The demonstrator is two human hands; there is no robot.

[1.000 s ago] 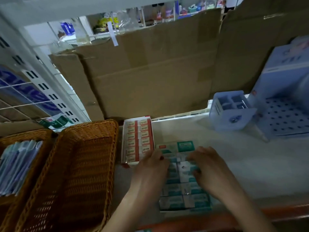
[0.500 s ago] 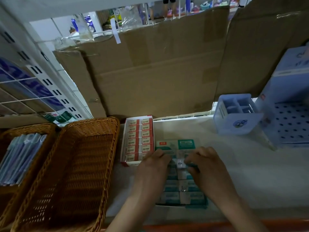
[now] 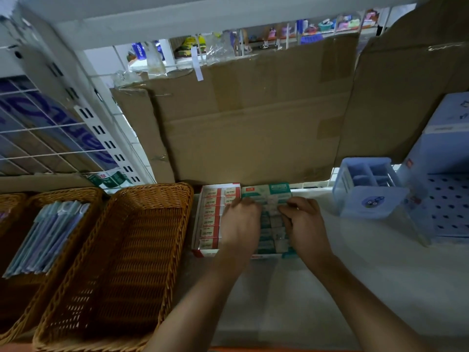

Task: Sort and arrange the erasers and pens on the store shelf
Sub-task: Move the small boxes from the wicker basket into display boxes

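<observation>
A green-and-white box of erasers (image 3: 272, 226) lies on the white shelf (image 3: 368, 288), its far end against the cardboard at the back. Touching its left side is a red-and-white box of erasers (image 3: 212, 217). My left hand (image 3: 241, 224) rests flat over the seam between the two boxes, fingers reaching to their far end. My right hand (image 3: 303, 224) is on the green box's right half, its fingers and thumb curled down onto the erasers. Packs of pens (image 3: 48, 237) lie in a wicker basket at the left.
An empty wicker basket (image 3: 121, 262) stands left of the red box. A pale blue compartment holder (image 3: 368, 189) and a blue perforated display stand (image 3: 446, 199) sit at the right. Cardboard sheets (image 3: 253, 123) line the back of the shelf.
Both hands have slid the green eraser box away from the shelf's front edge to the back, alongside the red box. The camera has moved closer and higher.
</observation>
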